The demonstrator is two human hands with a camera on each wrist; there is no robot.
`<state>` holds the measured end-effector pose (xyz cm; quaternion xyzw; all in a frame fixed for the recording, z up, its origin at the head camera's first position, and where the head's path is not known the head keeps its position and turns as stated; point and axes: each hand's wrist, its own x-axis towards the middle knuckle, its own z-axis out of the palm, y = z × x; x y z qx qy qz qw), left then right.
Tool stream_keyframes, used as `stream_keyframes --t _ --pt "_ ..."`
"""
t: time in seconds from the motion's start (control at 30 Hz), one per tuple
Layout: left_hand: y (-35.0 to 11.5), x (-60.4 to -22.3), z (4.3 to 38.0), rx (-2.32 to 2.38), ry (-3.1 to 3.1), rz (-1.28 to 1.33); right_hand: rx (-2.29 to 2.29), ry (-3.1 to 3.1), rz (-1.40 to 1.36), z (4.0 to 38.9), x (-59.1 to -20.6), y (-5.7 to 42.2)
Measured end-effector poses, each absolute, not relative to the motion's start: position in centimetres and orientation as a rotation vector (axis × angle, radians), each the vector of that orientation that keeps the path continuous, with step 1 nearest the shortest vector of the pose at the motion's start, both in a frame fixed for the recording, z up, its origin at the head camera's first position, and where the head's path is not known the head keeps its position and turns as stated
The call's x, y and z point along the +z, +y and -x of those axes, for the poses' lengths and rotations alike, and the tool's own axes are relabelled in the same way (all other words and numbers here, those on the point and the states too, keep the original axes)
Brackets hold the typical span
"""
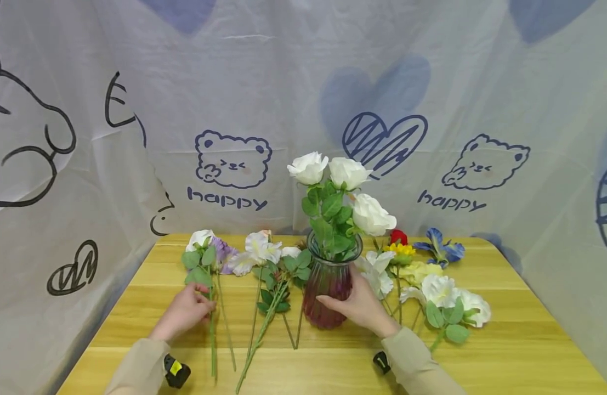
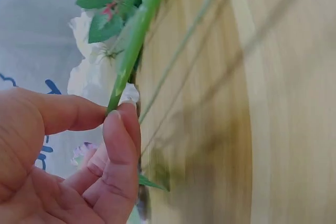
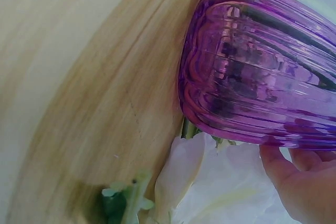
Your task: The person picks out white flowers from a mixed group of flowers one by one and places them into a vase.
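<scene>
My left hand [image 1: 185, 311] is at the left of the table, pinching the green stem [image 2: 127, 66] of a white rose [image 1: 200, 238] between thumb and fingertips, as the left wrist view shows. The rose's leaves and bloom lie beyond the hand. My right hand [image 1: 364, 308] grips the right side of a ribbed purple glass vase [image 1: 323, 302], thumb across its front. The vase stands upright in the head view and fills much of the right wrist view [image 3: 252, 66]. Several white roses [image 1: 350, 173] rise from its mouth, with green leaves below the blooms.
Left of the vase lie a purple flower [image 1: 223, 254], a white flower [image 1: 260, 248] and leafy stems [image 1: 261, 340]. To its right are a red rose [image 1: 398, 237], a yellow sunflower [image 1: 401, 249], a blue iris [image 1: 439, 246] and white blooms [image 1: 438, 291]. A printed curtain [image 1: 303, 99] hangs behind the table.
</scene>
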<state>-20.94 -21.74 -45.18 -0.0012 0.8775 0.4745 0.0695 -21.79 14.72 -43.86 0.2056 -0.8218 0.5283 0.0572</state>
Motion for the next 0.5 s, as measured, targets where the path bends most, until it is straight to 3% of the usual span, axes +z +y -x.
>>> stream_keyframes --t 0.5 --pt "-22.1 -45.6 22.2 1.750 2.329 0.194 1.598 -2.494 -0.641 21.1 -42.7 14.6"
